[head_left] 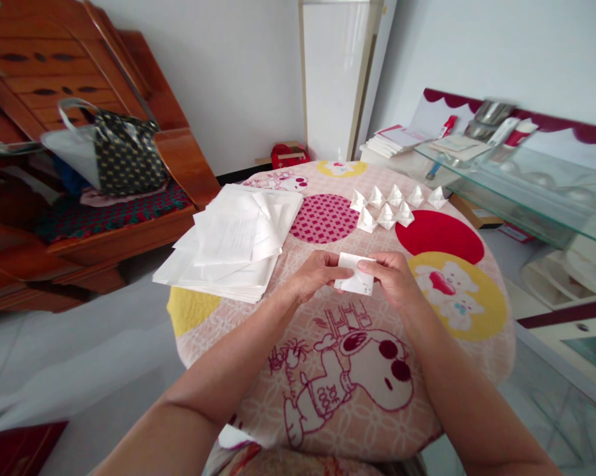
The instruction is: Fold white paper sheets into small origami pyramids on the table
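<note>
Between both hands, a small folded square of white paper (356,283) is held above the round table. My left hand (318,274) pinches its left edge, thumb lying on the front face. My right hand (393,276) grips the upper right side, its thumb also pressed on the front. Faint dark marks show near the square's lower right corner. Beyond the hands, several white folded paper boats (386,216) stand in two rows. To the left lies a stack of white paper sheets (219,248), some of the top ones skewed.
A patterned cloth (347,410) covers the round table. At right stands a glass-topped cabinet (540,198) bearing papers, a metal container and a cup. A wooden bench (124,244) with a dark dotted bag (127,152) is at left. A red item (289,156) sits behind the table.
</note>
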`<state>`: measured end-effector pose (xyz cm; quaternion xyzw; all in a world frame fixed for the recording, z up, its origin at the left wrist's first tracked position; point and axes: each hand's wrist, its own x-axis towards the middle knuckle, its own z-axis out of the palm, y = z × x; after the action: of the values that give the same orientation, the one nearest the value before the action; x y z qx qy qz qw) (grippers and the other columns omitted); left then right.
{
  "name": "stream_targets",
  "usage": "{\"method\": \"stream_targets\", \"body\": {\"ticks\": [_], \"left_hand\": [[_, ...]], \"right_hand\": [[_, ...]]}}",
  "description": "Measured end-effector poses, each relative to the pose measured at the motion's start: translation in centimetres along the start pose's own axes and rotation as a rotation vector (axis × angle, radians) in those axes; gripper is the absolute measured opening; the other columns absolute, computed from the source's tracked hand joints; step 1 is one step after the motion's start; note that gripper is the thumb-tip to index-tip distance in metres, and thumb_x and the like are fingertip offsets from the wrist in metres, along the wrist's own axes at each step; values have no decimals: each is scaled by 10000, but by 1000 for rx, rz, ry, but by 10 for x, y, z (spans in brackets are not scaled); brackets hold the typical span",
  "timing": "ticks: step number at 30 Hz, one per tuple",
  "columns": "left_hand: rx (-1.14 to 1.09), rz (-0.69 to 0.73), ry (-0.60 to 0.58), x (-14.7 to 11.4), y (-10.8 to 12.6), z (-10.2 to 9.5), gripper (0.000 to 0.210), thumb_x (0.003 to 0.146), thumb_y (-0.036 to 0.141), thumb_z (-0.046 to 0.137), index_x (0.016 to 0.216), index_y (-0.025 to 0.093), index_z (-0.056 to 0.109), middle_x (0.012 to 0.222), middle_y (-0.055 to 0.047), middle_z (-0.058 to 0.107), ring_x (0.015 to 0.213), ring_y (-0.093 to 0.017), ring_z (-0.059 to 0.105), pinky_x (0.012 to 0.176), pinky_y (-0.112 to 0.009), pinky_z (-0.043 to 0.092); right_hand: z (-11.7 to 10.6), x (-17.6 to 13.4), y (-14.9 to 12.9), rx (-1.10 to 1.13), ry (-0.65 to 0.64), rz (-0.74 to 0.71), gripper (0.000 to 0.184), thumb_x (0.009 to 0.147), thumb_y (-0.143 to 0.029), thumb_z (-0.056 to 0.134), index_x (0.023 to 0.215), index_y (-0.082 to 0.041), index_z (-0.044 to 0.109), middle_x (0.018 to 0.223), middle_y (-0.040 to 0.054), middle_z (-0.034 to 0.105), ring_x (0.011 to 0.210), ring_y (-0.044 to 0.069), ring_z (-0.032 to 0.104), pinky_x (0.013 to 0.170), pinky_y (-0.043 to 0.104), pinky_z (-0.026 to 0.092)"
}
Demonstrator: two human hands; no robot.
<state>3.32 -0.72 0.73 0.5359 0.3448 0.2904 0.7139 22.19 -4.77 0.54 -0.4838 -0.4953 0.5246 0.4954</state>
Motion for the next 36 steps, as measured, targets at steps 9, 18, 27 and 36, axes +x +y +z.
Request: {"method": "stream_targets", "body": {"ticks": [9,18,27,36], "left_hand": [[3,-60,-13,2,-2,-3,279,664,302,842,826,87,768,746,-71,747,586,-106,645,524,-197,526],[-51,-115,15,5,-4,-4,280,653,277,885,776,66,748,681,-76,729,526,-109,652,504,-199,544],[-47,-117,43,4,-1,-5,219,683,211,871,687,77,698,601,-66,702,510,-104,651,508,-183,534],[-90,-70,-66,1,1,-17,223,666,146,824,867,66,768,800,-125,784,697,-165,748,655,-240,605]], "right_hand": [[0,1,2,-66,42,-18,349,726,-458,796,592,-169,654,529,-5,581,487,126,493,457,252,349],[-4,3,3,-35,64,-25,349,712,-456,816,590,-168,661,542,-2,592,490,129,505,466,255,374],[-7,4,0,35,105,-12,342,674,-448,848,580,-163,684,517,5,602,458,138,533,441,263,422],[-10,6,-4,96,135,1,354,624,-464,873,595,-162,692,532,20,624,450,148,545,404,272,471]]}}
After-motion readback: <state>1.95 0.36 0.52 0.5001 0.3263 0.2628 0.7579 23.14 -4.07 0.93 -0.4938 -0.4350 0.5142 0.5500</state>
